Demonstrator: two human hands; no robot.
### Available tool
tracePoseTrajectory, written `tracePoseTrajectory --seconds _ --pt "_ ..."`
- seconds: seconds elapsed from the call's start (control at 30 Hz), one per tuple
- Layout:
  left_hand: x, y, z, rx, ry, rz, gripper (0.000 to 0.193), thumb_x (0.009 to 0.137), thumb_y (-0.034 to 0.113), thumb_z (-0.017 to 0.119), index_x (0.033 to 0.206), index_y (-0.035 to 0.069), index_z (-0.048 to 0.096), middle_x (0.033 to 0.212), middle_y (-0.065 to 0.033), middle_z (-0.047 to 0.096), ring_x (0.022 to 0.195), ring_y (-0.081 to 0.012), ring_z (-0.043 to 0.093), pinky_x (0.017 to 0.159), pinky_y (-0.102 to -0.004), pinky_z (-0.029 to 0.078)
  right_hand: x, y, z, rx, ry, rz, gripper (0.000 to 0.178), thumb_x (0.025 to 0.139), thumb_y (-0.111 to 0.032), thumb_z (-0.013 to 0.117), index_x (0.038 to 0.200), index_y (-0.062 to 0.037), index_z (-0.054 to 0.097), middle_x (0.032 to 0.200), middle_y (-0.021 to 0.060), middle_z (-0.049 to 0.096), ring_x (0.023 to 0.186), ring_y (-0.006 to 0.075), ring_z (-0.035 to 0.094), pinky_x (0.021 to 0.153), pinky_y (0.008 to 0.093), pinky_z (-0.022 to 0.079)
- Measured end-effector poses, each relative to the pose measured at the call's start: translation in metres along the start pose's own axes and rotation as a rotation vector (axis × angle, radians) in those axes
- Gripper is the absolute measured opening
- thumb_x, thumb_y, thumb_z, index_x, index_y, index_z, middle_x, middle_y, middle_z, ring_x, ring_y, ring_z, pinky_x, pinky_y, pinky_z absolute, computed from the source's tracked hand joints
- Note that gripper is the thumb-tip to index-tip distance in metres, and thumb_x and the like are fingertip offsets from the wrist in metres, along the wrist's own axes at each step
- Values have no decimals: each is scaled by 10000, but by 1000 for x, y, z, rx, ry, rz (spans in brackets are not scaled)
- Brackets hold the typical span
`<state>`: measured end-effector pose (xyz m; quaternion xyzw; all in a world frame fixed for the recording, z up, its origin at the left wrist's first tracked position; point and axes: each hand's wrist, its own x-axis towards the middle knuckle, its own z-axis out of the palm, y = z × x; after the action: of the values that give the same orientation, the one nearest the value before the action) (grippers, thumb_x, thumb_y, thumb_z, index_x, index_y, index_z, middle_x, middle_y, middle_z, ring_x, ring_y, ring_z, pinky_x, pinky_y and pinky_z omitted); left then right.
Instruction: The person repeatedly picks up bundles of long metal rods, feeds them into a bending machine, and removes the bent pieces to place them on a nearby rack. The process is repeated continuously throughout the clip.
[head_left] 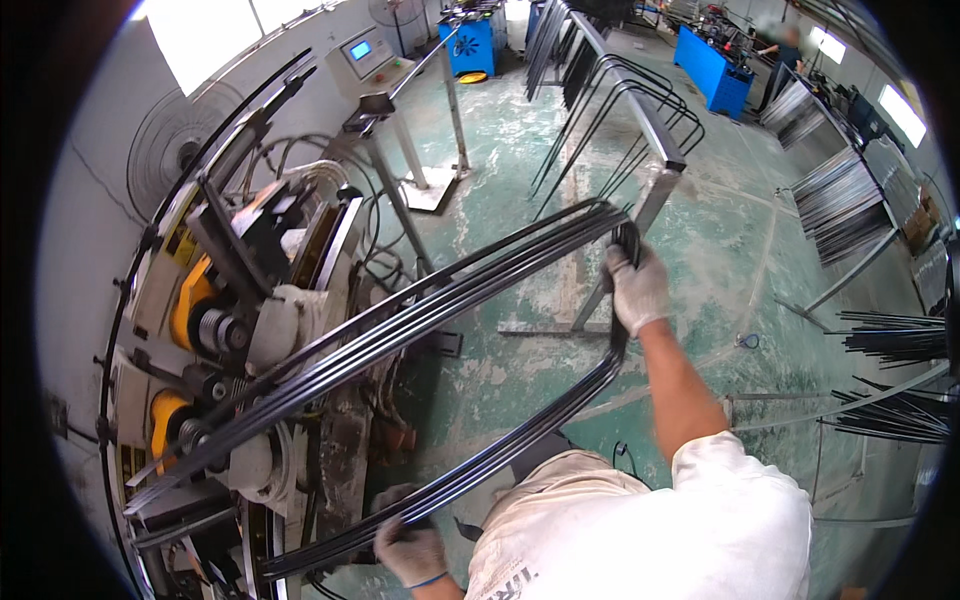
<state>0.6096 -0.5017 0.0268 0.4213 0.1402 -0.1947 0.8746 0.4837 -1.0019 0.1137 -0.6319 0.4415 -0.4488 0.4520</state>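
A bundle of several black metal rods (400, 318), bent into a wide U, spans the space before me, its bend to the right and its ends toward the machine on the left. My right hand (637, 288), in a light work glove, is closed round the bundle at the bend. Lower down, my gloved left hand (412, 552) grips the near leg of the same bundle; part of its fingers is hidden by the rods. The far leg's ends lie over the machine (265, 340), and I cannot tell whether they touch it.
A metal rack (650, 125) ahead carries more bent rods (600, 100). Beside the left wall stand a fan (185, 150) and a control box (365, 50). Bundles of rods (895, 335) jut in at the right. Blue workbenches (712, 70) and another person (785, 60) are farther back.
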Motion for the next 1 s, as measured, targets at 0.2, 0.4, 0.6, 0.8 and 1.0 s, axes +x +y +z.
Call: tracePoseTrajectory --seconds 0.2,0.4,0.6,0.8,1.0 --pt "21 -172 90 -363 -2 -584 519 794 103 614 1270 -72 724 1334 -267 754 1325 -442 678 1257 -648 433 175 -18 -110 -449 0 -171 319 1073 -341 728 1208 -53 754 971 224 800 984 433 788 880 507 595" --pt "27 -274 219 -42 -199 -703 622 849 36 609 1462 -47 536 1436 -314 645 1324 -543 605 1223 -663 450 373 9 -157 -766 -55 -249 347 1079 -396 698 1251 -96 728 1098 283 784 1099 508 736 918 600 564" --pt "36 -311 271 236 -253 -509 567 933 9 593 1487 -49 486 1353 -344 682 1130 -527 731 1050 -610 627 488 103 -158 -1035 -97 -511 302 1075 -220 587 1358 -140 656 1078 246 800 1051 473 776 894 611 609" --pt "35 -318 273 280 -157 -491 466 984 18 570 1446 -25 528 1298 -338 712 1113 -505 739 1015 -610 628 559 79 -122 -1370 -171 -662 404 1055 -140 562 1451 -98 625 1235 166 789 1099 379 788 940 520 639" --pt "21 -330 241 139 47 -383 450 978 41 611 1425 25 565 1232 -270 752 1056 -468 747 949 -588 637 574 59 -107 -1536 -144 -748 498 1096 -147 546 1589 -78 546 1567 135 646 1405 367 657 1218 669 443"
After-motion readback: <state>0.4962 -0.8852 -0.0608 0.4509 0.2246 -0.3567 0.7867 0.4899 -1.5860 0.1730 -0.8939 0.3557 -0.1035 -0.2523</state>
